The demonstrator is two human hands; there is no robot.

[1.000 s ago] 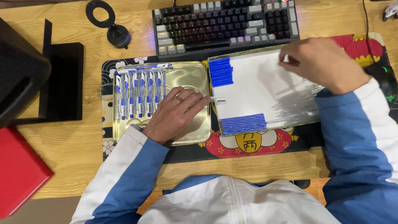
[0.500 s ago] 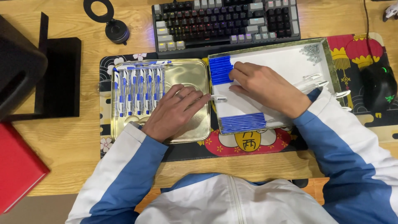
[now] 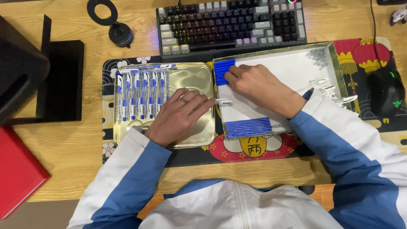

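Right hand (image 3: 258, 87) has come across the white tray (image 3: 288, 68) from its far right corner; fingertips now on the stack of blue caps (image 3: 222, 72) at the tray's upper left. Grip there: fingers curled down onto the caps, can't tell if one is actually pinched. Left hand (image 3: 180, 116) unchanged, resting flat in the gold tin tray (image 3: 203, 76), fingers clamped on a white pen barrel (image 3: 223, 101) that pokes over the edge into the white tray. Row of assembled blue-white pens (image 3: 142, 95) lies in the tin's left half. Blue refills (image 3: 248, 127) bundled at white tray's near edge, springs (image 3: 318, 55) in far right corner. Keyboard (image 3: 229, 25) behind both trays, mouse (image 3: 386, 95) right, on the desk (image 3: 63, 144).
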